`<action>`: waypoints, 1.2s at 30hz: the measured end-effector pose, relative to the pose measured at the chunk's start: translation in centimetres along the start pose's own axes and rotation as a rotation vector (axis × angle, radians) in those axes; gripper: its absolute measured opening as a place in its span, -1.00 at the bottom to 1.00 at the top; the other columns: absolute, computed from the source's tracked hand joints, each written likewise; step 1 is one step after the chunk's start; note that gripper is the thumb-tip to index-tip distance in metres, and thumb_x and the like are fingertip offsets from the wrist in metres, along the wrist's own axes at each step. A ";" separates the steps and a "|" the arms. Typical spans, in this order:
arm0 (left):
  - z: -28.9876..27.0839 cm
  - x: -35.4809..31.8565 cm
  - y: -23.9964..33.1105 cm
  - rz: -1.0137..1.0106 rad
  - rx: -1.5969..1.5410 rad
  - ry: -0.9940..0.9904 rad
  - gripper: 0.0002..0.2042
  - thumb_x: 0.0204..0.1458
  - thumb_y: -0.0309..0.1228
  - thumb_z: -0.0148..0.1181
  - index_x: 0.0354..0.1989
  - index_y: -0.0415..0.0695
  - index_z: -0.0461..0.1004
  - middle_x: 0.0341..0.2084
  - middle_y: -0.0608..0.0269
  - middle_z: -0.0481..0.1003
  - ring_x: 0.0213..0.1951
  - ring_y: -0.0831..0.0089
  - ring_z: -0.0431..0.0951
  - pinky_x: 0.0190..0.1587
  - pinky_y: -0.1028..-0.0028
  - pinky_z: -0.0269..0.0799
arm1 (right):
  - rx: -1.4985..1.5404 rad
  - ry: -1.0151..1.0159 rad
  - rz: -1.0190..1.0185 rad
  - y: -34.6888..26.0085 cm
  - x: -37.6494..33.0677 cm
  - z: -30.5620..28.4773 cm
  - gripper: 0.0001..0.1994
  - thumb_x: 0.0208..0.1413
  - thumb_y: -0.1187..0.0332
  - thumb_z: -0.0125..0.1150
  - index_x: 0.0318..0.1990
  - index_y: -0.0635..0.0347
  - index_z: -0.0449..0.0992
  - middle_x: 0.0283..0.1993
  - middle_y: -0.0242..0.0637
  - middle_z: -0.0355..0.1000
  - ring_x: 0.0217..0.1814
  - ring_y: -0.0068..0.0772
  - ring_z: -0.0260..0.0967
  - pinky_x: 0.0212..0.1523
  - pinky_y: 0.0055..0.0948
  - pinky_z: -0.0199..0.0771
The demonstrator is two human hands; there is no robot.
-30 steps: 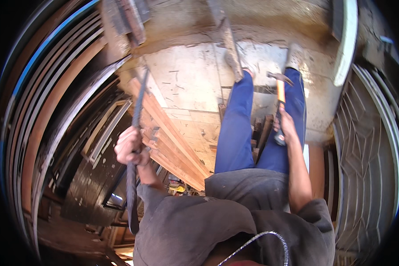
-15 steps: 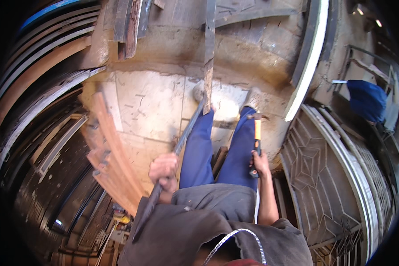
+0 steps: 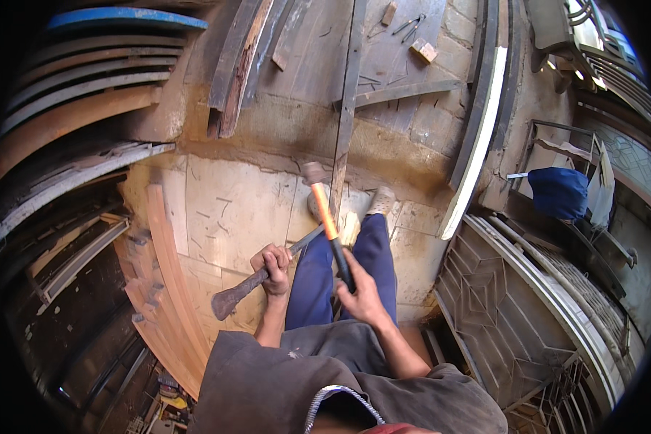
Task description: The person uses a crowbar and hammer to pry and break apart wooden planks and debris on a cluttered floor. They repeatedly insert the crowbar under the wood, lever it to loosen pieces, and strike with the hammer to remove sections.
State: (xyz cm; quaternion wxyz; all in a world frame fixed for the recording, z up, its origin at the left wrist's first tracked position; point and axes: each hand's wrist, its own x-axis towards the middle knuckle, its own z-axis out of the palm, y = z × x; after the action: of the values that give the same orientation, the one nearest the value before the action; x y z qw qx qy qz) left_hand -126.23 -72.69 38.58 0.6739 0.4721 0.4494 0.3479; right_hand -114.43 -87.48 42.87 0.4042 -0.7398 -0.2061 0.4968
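Note:
My left hand (image 3: 271,267) is closed around a long metal bar (image 3: 305,241). Its broad, rusty brown end sticks out toward the lower left, and its grey part slants up over my left leg. My right hand (image 3: 364,293) grips the black end of a hammer (image 3: 328,220) with an orange and black handle. The hammer's head points away from me, raised above my left shoe and blurred. Beyond it, a narrow dark wooden strip (image 3: 347,101) runs from the far ground down between my feet. Pale wood shows at its near end, partly behind the hammer.
Reddish planks (image 3: 168,267) lean at my left, beside stacked boards (image 3: 87,87). A metal grille (image 3: 492,304) and a long white strip (image 3: 477,152) stand at the right, near a blue cloth (image 3: 559,193). Wood offcuts (image 3: 424,50) and nails lie on the far step.
My right hand has brought the hammer from beside my right leg to the middle. The bar in my left hand has swung so its rusty end points lower left. The view has shifted.

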 end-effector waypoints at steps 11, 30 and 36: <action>1.4 7.0 7.9 -0.071 0.398 -0.210 -0.41 -0.08 0.10 0.26 -0.32 -0.35 0.50 -0.56 0.36 0.42 -0.48 0.62 0.39 -0.39 0.59 0.30 | -0.188 -0.334 -0.319 -11.2 4.4 -1.2 -0.17 -0.11 0.43 0.20 0.37 0.23 -0.07 -0.16 0.01 0.28 -0.20 0.06 0.36 -0.25 -0.16 0.44; 11.4 28.7 26.9 0.297 0.421 -0.166 -0.74 0.02 -0.23 0.18 -0.44 -0.21 0.41 -0.60 0.41 0.36 -0.55 0.63 0.31 -0.49 0.56 0.24 | -0.250 0.142 -0.053 -15.7 22.6 -19.4 -0.47 0.11 0.15 0.18 0.16 0.25 0.27 0.00 0.00 0.33 -0.08 -0.18 0.39 -0.03 -0.28 0.40; 12.7 36.9 26.9 0.220 0.638 -0.433 -0.71 -0.05 -0.20 0.23 -0.45 -0.23 0.47 -0.62 0.28 0.45 -0.58 0.44 0.46 -0.49 0.38 0.38 | -0.517 0.232 0.109 -18.8 23.9 -26.3 -0.53 0.11 0.13 0.14 0.07 0.29 0.36 -0.03 0.06 0.42 -0.03 -0.12 0.44 -0.04 -0.27 0.45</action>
State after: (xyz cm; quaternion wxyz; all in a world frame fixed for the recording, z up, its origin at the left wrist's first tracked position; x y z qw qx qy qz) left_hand -102.47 -35.46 55.75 0.5314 0.7653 0.3293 0.1532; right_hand -78.85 -69.89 49.09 0.1960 -0.8800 -0.2383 0.3610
